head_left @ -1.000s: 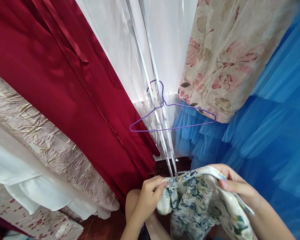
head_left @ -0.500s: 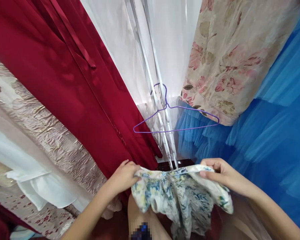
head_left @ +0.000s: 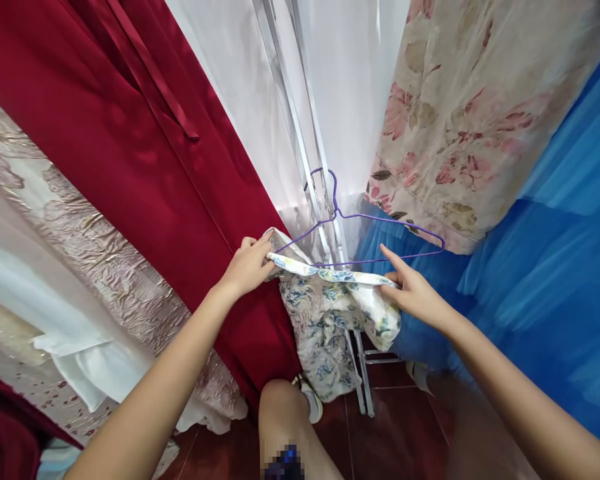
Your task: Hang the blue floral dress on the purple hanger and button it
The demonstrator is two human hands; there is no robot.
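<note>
A purple wire hanger (head_left: 335,200) hangs by its hook on a white metal stand (head_left: 300,127). A white blouse (head_left: 325,327) with blue and yellow flowers, short and puffy in shape, hangs down between my hands. My left hand (head_left: 245,268) grips one side of its neckline at the hanger's left end; that hanger tip is inside the opening, behind the cloth. With thumb and fingers my right hand (head_left: 413,290) pinches the other end of the neckline, its index finger stretched upward. The hanger's right arm is outside the blouse, just above this hand.
A dark red satin garment (head_left: 155,173) hangs at the left, beside textured pinkish brocade (head_left: 115,227). To the right are a beige floral garment (head_left: 460,120) and blue tulle (head_left: 555,287). My knee (head_left: 283,407) is above red floor tiles (head_left: 400,427).
Both hands have raised the blouse up and forward to the hanger. The hanger's left end now lies inside the neckline. The hanger itself has hardly moved.
</note>
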